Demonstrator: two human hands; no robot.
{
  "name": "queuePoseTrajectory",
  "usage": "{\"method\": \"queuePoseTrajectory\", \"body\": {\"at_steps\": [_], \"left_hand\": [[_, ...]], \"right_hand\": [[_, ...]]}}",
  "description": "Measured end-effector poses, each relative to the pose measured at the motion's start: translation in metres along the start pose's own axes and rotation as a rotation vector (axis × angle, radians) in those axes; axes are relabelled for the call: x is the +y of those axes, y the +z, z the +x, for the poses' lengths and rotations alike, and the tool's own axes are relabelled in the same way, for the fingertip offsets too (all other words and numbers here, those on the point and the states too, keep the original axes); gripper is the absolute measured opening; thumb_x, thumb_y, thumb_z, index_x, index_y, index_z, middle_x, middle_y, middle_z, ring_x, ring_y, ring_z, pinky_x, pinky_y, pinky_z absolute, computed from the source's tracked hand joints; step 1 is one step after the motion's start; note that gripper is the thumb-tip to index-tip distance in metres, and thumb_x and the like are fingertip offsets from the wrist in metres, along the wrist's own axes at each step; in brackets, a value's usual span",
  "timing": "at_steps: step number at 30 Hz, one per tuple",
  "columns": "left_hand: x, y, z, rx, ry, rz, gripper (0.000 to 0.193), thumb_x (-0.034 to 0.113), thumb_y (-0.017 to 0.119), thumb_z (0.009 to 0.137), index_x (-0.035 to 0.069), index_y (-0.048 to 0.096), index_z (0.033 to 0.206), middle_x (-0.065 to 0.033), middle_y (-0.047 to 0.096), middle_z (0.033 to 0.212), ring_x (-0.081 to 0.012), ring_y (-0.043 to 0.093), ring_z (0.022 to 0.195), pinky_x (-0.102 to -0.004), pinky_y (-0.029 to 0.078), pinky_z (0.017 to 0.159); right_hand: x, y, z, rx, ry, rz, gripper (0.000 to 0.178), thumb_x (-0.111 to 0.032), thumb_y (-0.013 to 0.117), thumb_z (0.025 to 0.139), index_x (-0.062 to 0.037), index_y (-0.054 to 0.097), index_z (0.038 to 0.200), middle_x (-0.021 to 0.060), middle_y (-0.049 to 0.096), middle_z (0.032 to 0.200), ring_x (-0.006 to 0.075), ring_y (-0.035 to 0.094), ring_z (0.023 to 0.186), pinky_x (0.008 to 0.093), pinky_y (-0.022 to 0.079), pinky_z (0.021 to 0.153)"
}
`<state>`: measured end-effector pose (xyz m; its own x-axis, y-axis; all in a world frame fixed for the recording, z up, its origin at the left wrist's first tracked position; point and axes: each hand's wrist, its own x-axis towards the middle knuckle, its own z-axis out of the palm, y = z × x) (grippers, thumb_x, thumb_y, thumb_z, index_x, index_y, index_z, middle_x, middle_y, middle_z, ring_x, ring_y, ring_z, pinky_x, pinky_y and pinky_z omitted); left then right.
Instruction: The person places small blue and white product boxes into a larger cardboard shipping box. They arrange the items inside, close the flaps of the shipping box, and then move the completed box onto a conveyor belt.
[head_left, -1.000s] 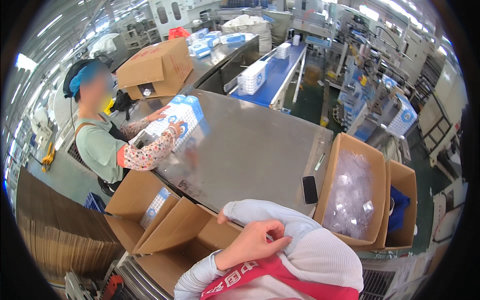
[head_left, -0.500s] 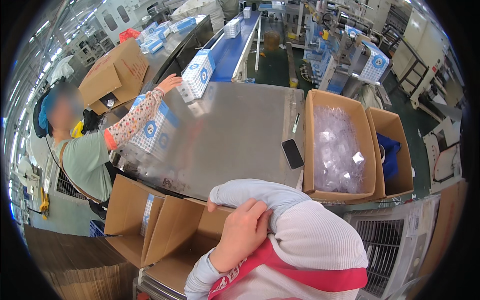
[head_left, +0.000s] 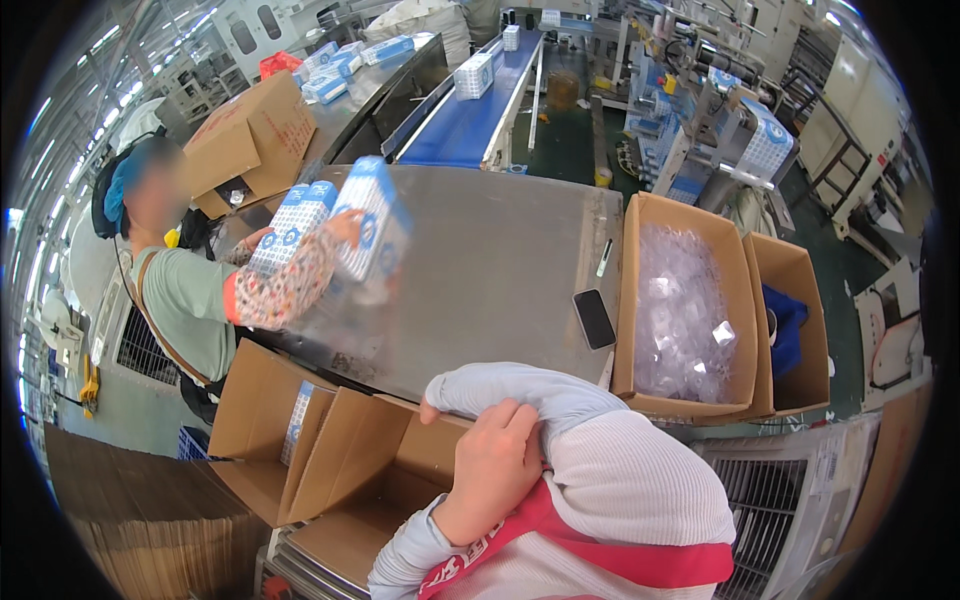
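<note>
My left hand [head_left: 495,462] is closed on the light blue sleeve [head_left: 540,395] of my right arm, pinching the cloth near the elbow. That arm lies folded across my front, at the table's near edge. Only a small bit of my right hand [head_left: 429,411] shows past the cuff, its fingers mostly hidden. Just below it stands an open cardboard carton [head_left: 345,450]. Across the table, a co-worker [head_left: 190,290] holds a blue-and-white dotted pack [head_left: 365,215] in one hand. Their other hand is at similar packs [head_left: 292,225] beside it.
The metal table [head_left: 480,270] carries a phone [head_left: 594,319] and a pen [head_left: 604,258]. Right of it stand a carton of clear plastic pieces [head_left: 685,310] and another carton with blue cloth [head_left: 785,320]. A blue conveyor [head_left: 480,115] brings packs. Flattened cardboard [head_left: 150,520] is stacked lower left.
The co-worker has pulled the pack from the conveyor's end leftward, against the other packs, which now stand more upright. My hands keep their pose; the view has shifted slightly.
</note>
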<state>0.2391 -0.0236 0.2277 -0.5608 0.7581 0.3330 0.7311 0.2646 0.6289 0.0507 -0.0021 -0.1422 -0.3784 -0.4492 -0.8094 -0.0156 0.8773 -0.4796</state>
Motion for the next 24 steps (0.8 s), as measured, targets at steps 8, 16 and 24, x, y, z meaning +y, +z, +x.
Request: {"method": "queuePoseTrajectory", "body": {"at_steps": [8, 16, 24], "left_hand": [[0.01, -0.009, -0.01, 0.217, 0.306, 0.054, 0.022, -0.001, 0.069, 0.073, 0.0, 0.066, 0.095, -0.0114, 0.067, 0.095, -0.0287, 0.066, 0.081, -0.034, 0.053, 0.07], [0.004, -0.005, -0.022, -0.015, -0.049, -0.44, 0.02, -0.003, 0.068, 0.082, -0.001, 0.065, 0.101, -0.0115, 0.064, 0.098, -0.0277, 0.063, 0.087, -0.0334, 0.051, 0.075], [-0.017, -0.001, -0.007, -0.353, -0.384, -1.269, 0.022, -0.001, 0.06, 0.095, -0.002, 0.06, 0.117, -0.005, 0.063, 0.104, -0.0123, 0.062, 0.095, -0.0254, 0.051, 0.086]], "right_hand": [[0.003, -0.002, 0.002, -0.008, 0.011, -0.007, 0.049, -0.037, 0.049, 0.086, -0.0037, 0.065, 0.118, 0.0099, 0.067, 0.108, 0.0248, 0.059, 0.093, 0.0455, 0.047, 0.082], [-0.016, -0.008, -0.047, 0.078, -0.053, -0.054, 0.047, -0.036, 0.052, 0.083, -0.0015, 0.067, 0.111, 0.0108, 0.069, 0.105, 0.0242, 0.061, 0.092, 0.0438, 0.047, 0.082], [0.029, 0.009, 0.005, 0.106, 0.013, -0.096, 0.044, -0.037, 0.051, 0.083, -0.0042, 0.069, 0.107, 0.0092, 0.07, 0.098, 0.0233, 0.062, 0.087, 0.0419, 0.049, 0.078]]}}
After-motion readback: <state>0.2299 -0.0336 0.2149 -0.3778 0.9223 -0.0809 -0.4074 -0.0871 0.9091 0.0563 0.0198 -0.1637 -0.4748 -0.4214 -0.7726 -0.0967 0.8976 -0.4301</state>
